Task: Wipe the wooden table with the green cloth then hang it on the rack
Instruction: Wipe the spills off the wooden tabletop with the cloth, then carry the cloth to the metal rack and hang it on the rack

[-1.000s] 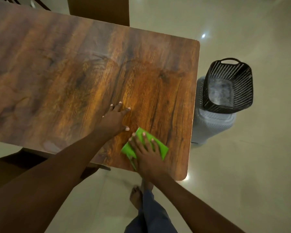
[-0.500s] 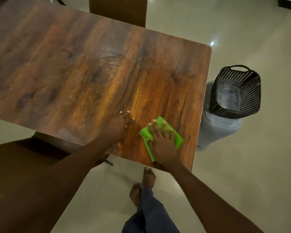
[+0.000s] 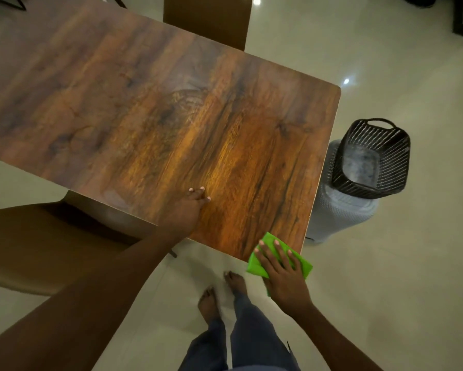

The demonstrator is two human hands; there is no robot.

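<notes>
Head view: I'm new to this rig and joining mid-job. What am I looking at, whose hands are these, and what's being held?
There is no machine here: a person works bare-handed, and the single picture comes from a camera worn on their head, looking down. The left hand lies flat on the wooden table. The right hand presses the green cloth with straight fingers at the table's near right corner, where the cloth overhangs the edge. Beside the table a black basket sits on a pale container. A brown chair stands at the left. No rack is in view.
</notes>
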